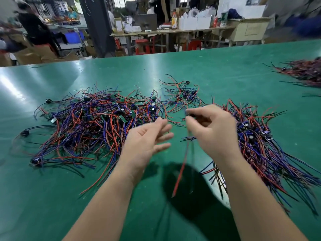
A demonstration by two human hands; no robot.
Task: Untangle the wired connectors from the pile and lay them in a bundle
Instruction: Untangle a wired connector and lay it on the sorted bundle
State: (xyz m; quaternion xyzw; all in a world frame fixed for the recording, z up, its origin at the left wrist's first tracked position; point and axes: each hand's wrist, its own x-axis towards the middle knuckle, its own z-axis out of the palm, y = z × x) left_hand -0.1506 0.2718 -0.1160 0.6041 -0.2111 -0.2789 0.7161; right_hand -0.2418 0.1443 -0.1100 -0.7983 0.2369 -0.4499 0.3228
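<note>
Both bare forearms reach forward, side by side. The left hand (147, 138) hovers with fingers straight and slightly spread, palm turned inward. The right hand (214, 129) is curled, thumb and fingertips pinching a wired connector (191, 113).

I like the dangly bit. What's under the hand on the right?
A red wire dangles below the right hand, above the green table. The hand pinches its dark top end, too blurred to name. The forearm covers part of the wire bundle.
</note>
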